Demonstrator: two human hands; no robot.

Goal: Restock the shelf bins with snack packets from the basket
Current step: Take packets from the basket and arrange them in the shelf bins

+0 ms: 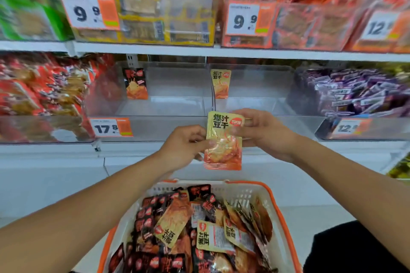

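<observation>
A yellow-and-orange snack packet (223, 141) is held upright in front of the shelf. My left hand (183, 146) pinches its left edge and my right hand (264, 133) grips its upper right part. Below them stands a white basket with an orange rim (271, 193), filled with several black and yellow packets (199, 228). Behind the hands are two clear shelf bins: the left bin (168, 95) carries a black sample packet (135, 83) on its wall, the right bin (255, 93) a yellow sample packet (220, 83).
Bins of red packets (42, 93) at the left and purple packets (355, 93) at the right flank the two clear bins. The upper shelf holds yellow (164, 6) and red packets (310, 13) behind price tags. A white shelf edge (199, 51) runs across.
</observation>
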